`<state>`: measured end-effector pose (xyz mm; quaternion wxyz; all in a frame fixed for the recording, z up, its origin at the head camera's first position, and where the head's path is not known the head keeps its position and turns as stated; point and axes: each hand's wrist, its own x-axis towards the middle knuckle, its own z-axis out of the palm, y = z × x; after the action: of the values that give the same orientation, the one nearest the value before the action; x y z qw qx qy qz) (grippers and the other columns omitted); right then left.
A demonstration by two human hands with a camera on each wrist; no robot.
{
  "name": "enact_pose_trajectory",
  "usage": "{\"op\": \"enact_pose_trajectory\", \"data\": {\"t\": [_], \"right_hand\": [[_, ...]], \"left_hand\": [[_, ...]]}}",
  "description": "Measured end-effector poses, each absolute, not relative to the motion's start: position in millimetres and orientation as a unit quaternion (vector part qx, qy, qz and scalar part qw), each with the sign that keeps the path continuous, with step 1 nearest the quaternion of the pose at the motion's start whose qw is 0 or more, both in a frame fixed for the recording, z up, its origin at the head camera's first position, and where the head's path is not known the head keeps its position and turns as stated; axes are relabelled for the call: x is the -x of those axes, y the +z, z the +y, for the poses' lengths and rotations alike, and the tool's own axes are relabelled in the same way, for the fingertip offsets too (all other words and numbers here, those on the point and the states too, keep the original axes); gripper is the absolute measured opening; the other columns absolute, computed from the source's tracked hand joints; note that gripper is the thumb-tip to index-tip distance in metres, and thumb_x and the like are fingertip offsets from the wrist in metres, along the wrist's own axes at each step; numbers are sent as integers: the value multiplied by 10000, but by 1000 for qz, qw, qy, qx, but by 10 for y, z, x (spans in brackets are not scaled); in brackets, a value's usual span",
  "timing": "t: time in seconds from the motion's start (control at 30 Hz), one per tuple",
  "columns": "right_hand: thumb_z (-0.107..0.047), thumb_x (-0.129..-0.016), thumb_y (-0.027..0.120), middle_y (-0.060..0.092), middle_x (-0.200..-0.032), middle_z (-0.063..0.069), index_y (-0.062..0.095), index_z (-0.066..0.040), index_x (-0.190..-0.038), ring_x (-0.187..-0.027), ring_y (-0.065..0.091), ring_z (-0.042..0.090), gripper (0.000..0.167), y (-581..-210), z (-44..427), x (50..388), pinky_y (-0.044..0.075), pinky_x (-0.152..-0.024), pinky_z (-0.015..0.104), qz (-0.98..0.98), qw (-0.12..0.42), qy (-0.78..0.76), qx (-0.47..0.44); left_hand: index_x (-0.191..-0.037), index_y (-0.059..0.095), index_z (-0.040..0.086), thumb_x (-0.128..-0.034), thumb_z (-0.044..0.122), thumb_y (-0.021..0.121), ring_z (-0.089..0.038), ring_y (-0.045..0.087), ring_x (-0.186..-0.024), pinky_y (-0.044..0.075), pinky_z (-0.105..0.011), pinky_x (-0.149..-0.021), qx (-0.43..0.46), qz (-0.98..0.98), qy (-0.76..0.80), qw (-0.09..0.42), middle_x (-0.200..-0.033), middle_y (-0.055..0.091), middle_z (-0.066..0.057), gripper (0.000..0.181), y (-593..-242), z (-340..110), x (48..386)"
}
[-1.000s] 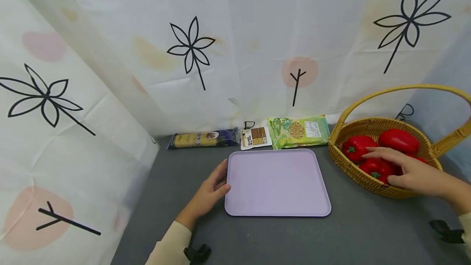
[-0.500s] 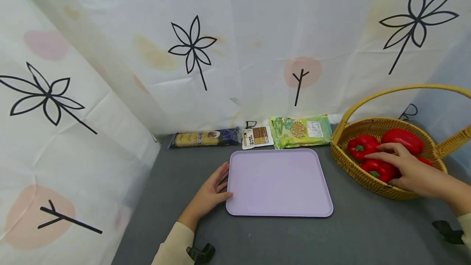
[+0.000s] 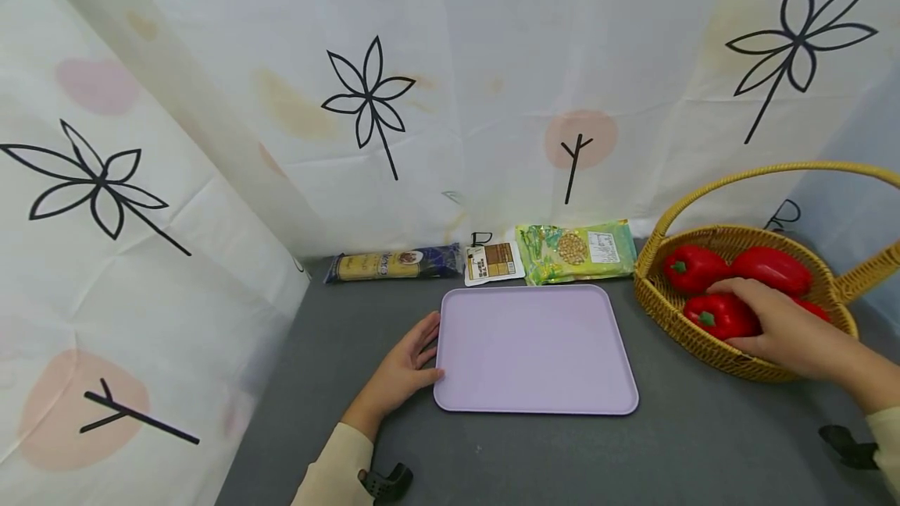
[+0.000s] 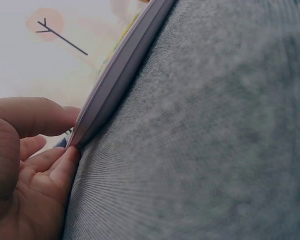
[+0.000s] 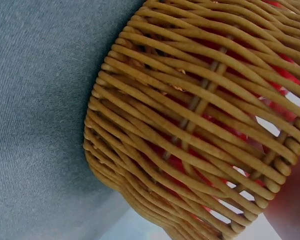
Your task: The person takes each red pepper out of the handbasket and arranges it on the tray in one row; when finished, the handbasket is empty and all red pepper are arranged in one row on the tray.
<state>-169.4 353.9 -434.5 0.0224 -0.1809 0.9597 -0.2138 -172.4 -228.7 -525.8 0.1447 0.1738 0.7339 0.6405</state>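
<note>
A pale lilac tray (image 3: 537,350) lies flat on the dark grey table. My left hand (image 3: 397,373) holds its left edge; in the left wrist view the thumb (image 4: 35,115) laps the rim while the other fingertips touch its outer side. At the right, my right hand (image 3: 780,326) reaches into a yellow wicker basket (image 3: 675,343) and grips a red bell pepper (image 3: 719,317) with a green stem. Another bell pepper (image 3: 694,269) and a long red vegetable (image 3: 772,270) lie behind it. The basket's weave (image 5: 190,120) hides the right fingers in the right wrist view.
Along the back wall lie a blue and yellow pasta packet (image 3: 394,263), a small white and brown pouch (image 3: 494,262) and a green bag (image 3: 576,252). The basket's tall handle (image 3: 773,169) arches over its contents. A patterned cloth hangs behind and at left.
My right hand has closed round the front bell pepper, which has shifted and turned slightly in the basket. The left hand stays at the tray's edge; the view has drifted a little.
</note>
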Motion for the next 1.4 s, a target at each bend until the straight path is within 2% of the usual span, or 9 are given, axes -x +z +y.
{"op": "enact_pose_trajectory", "data": {"t": [0.1,0.2,0.33,0.6,0.77,0.97,1.13,1.17,1.4], "right_hand": [[-152,-831,966,527,-1365,333,501,61,-1459,-1182,515,545,810,-4333,3518,1689,590,-840,722,956,14,-239,170],[-163,-861,951,517,-1348,318,499,60,-1467,-1141,530,524,789,-4318,3491,1682,645,-752,525,950,-6,-266,163],[-149,-891,930,503,-1338,323,475,80,-1467,-1085,579,536,769,-4281,3453,1676,576,-654,254,941,-26,-302,150],[-150,-916,912,494,-1366,336,419,56,-1526,-1055,615,586,811,-4169,3300,1639,518,-663,144,928,-65,-343,127],[-56,-905,895,466,-1446,327,417,16,-1570,-1102,588,591,822,-4081,3145,1597,487,-723,54,907,-89,-388,141],[-4,-876,902,479,-1468,258,416,-17,-1578,-1142,617,401,853,-4034,2898,1580,550,-754,115,889,-75,-421,162],[-21,-848,923,483,-1468,235,407,-21,-1570,-1224,566,426,888,-4067,2619,1603,609,-761,209,867,-44,-459,187],[-24,-847,924,486,-1465,235,407,-18,-1566,-1229,545,487,886,-4083,2558,1610,618,-764,231,862,-37,-466,195],[-38,-862,917,554,-1427,203,478,-16,-1533,-1203,603,423,802,-4265,2165,1713,643,-830,318,833,-11,-486,265]], "left_hand": [[-1732,162,10,-925,-190,714,-314,191,-1634,317,-452,-1254,-181,728,645,145,-1793,163,-162,999,-5269,-2292,1728],[-1731,161,6,-922,-193,708,-311,187,-1635,317,-457,-1254,-183,725,647,147,-1794,161,-160,997,-5266,-2291,1730],[-1733,165,13,-920,-192,708,-302,193,-1634,319,-455,-1253,-180,727,645,150,-1795,166,-148,999,-5257,-2293,1732],[-1730,170,3,-917,-194,716,-315,188,-1635,318,-443,-1250,-180,728,643,153,-1794,160,-162,998,-5229,-2294,1729],[-1732,172,10,-918,-198,715,-304,188,-1635,326,-420,-1244,-181,726,645,156,-1797,154,-152,1000,-5233,-2303,1728],[-1732,170,11,-921,-195,714,-304,177,-1637,323,-425,-1245,-181,724,646,159,-1798,143,-157,998,-5237,-2309,1731],[-1732,172,12,-923,-196,714,-307,180,-1636,324,-425,-1245,-179,724,647,160,-1798,144,-158,996,-5255,-2317,1739],[-1732,173,11,-924,-193,718,-312,180,-1636,324,-428,-1245,-180,724,646,160,-1797,144,-160,995,-5260,-2320,1742],[-1729,165,-1,-932,-186,715,-337,170,-1636,312,-470,-1252,-189,721,648,158,-1794,135,-183,986,-5274,-2309,1749]]}}
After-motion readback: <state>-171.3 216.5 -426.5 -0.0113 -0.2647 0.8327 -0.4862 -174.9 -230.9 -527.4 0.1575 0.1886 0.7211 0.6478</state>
